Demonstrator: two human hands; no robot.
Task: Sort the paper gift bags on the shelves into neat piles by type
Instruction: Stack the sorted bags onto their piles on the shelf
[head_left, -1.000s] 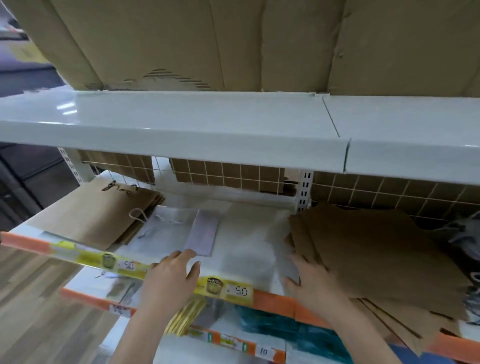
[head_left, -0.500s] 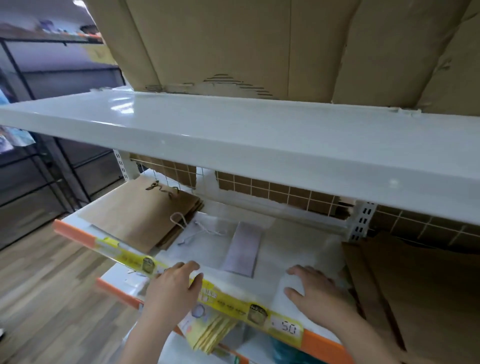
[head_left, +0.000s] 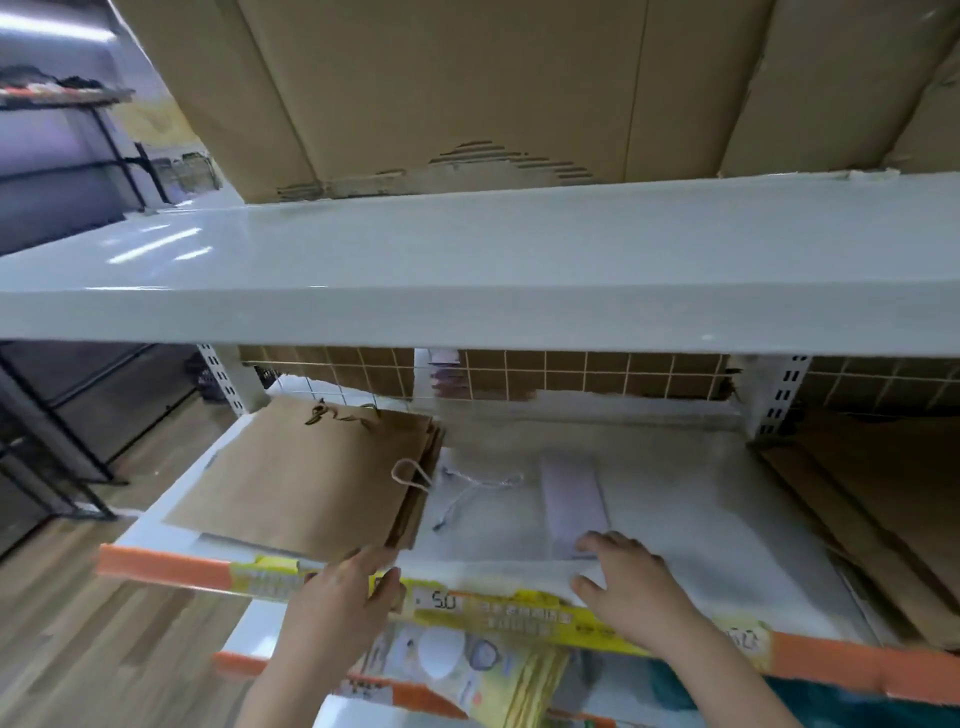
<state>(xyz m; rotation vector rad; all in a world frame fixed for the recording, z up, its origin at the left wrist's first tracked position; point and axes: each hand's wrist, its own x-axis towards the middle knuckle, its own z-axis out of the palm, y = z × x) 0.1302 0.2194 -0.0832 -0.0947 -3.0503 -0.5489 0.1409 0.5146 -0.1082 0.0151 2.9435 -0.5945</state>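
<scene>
On the left of the middle shelf (head_left: 171, 519) a pile of brown paper bags (head_left: 306, 478) lay flat, twisted handles toward the wire back, its edges roughly squared and its right side fanned a little; this appeared to be one finished type, kept to its own end. One loose handle loop (head_left: 410, 474) hung over the pile's right edge.

The left hand (head_left: 345, 597) rested at the shelf front, over the orange and yellow price strip (head_left: 493, 608), fingers extended and near the front corner of the brown pile; it gripped nothing, and seemed placed to steady or square that corner.

At the centre lay the white paper bags (head_left: 509, 519), flat and overlapping, with a pale string handle (head_left: 467, 493) trailing across them and a lilac folded panel (head_left: 571, 499) on top. The right hand (head_left: 631, 587) lay on the near edge of these white bags, fingers spread and lightly bent, thumb at the front edge; whether it pinched a sheet could not be told for certain, but it read as pressing flat. In my judgement the white bags were the step in hand, being gathered into a pile.

To the right, past the upright (head_left: 774, 395), larger brown bags (head_left: 883, 519) sat loosely stacked and askew, not yet tidied
</scene>
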